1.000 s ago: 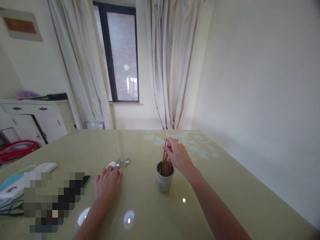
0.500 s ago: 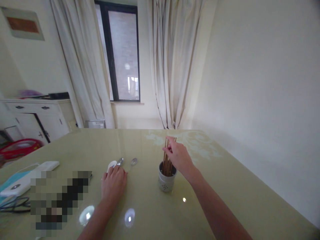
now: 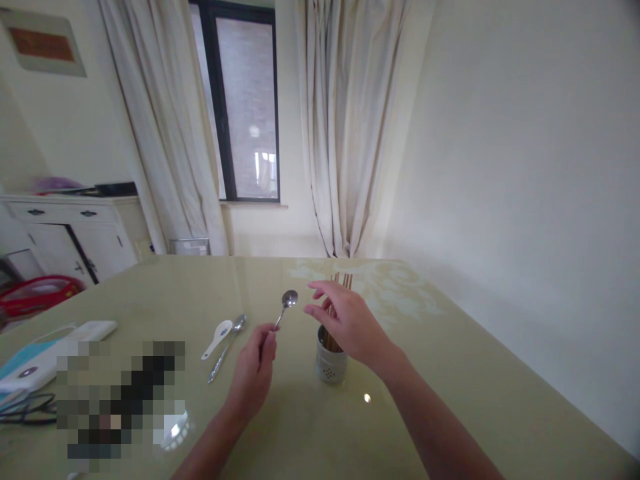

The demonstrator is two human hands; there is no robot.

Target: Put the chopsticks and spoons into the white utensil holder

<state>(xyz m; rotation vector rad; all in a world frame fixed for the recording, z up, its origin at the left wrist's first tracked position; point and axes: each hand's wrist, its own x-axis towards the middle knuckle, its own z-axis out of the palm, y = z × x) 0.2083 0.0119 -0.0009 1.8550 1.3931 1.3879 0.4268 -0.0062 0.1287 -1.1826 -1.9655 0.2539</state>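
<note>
My left hand [image 3: 255,373] is closed round the handle of a metal spoon [image 3: 286,303], held up with its bowl pointing toward the cup. My right hand [image 3: 343,320] hovers open, fingers spread, just in front of the brown chopsticks [image 3: 343,283] standing in a small perforated metal cup [image 3: 330,365]. The spoon's bowl is a little left of my right fingertips. On the table to the left lie a white ceramic spoon [image 3: 217,338] and a second metal spoon [image 3: 227,347].
The glossy olive table [image 3: 475,373] meets a pale wall on the right. At the left edge lie a white box [image 3: 60,343] and cables [image 3: 25,408]. A white cabinet [image 3: 75,233], a red basket [image 3: 35,293] and a curtained window stand behind.
My left hand has lifted a metal spoon off the table and raised it toward the cup. My right hand has let go of the chopsticks and opened.
</note>
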